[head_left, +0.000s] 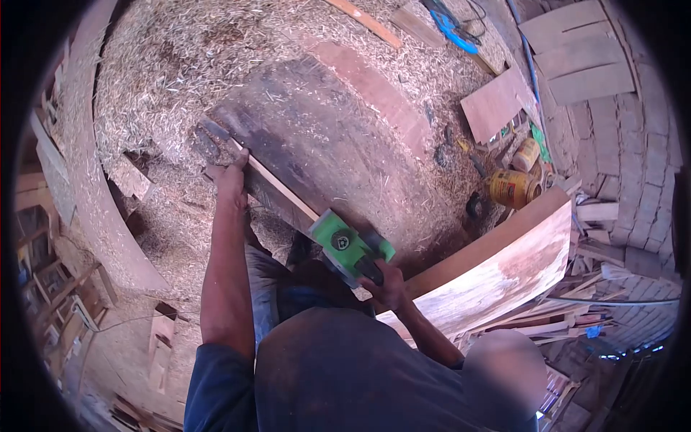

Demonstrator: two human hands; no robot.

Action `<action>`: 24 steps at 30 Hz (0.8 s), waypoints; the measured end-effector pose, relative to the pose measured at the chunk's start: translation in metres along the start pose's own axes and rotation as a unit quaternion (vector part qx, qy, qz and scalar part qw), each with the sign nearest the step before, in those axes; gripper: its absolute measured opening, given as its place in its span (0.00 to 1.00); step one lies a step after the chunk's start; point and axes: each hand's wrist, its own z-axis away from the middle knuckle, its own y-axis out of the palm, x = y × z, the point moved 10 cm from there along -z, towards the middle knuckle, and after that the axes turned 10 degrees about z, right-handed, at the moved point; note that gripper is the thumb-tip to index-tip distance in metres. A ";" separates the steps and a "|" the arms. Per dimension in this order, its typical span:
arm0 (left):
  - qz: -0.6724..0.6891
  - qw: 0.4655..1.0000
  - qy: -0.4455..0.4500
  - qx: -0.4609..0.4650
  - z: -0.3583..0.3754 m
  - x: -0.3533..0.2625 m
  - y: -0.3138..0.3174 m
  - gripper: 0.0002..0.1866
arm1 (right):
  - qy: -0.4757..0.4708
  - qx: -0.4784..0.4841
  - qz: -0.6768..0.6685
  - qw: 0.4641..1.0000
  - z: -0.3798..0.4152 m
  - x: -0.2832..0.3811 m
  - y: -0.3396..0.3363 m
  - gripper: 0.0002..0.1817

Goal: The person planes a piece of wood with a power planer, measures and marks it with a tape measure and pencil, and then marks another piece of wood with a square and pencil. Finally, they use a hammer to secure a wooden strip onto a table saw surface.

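Note:
In the head view, my left hand point(230, 178) is closed around the far part of a long, narrow wooden strip point(277, 186). The strip lies on edge along the near side of a dark, worn workbench top point(317, 122). A green electric planer point(344, 245) rests on the strip's near end, close to my body. My right hand point(387, 286) is wrapped around the planer's dark rear handle. A dark metal piece point(214, 129), perhaps a stop or clamp, sits at the strip's far end. The planer's underside is hidden.
Wood shavings point(173, 65) cover the ground around the bench. A large pale board point(497, 270) leans at the right. Beyond it are a yellow can point(509, 189), a beige container point(526, 154) and a blue handsaw point(453, 30). A curved sheet point(108, 187) stands at the left.

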 end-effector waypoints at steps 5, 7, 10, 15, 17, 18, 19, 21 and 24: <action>-0.021 1.000 -0.019 -0.010 -0.016 0.009 -0.014 0.50 | -0.017 -0.019 0.013 1.000 -0.023 0.017 0.004 0.30; -0.017 1.000 -0.025 -0.007 -0.002 0.002 -0.003 0.49 | -0.048 -0.051 0.022 0.997 -0.037 0.038 0.002 0.30; -0.006 0.996 -0.080 0.044 -0.012 0.015 -0.007 0.53 | -0.069 -0.080 0.001 0.994 -0.064 0.077 -0.003 0.30; 0.094 0.978 -0.154 0.103 -0.006 0.018 -0.008 0.50 | -0.116 -0.141 0.006 0.983 -0.114 0.143 0.000 0.29; 0.122 0.970 -0.160 0.135 0.000 0.008 -0.009 0.47 | -0.126 -0.148 0.011 0.981 -0.142 0.172 0.004 0.28; 0.136 0.966 -0.163 0.150 0.002 0.004 -0.009 0.47 | -0.130 -0.150 0.015 0.980 -0.155 0.187 0.006 0.28; 0.170 0.952 -0.170 0.188 0.006 -0.002 -0.005 0.47 | -0.133 -0.152 0.006 0.979 -0.171 0.204 0.006 0.28; 0.164 0.960 -0.168 0.152 0.028 -0.021 -0.005 0.47 | -0.136 -0.153 -0.013 0.979 -0.203 0.241 0.004 0.28; 0.157 0.960 -0.187 0.135 0.038 -0.028 -0.007 0.48 | -0.147 -0.158 0.005 0.977 -0.248 0.308 -0.004 0.33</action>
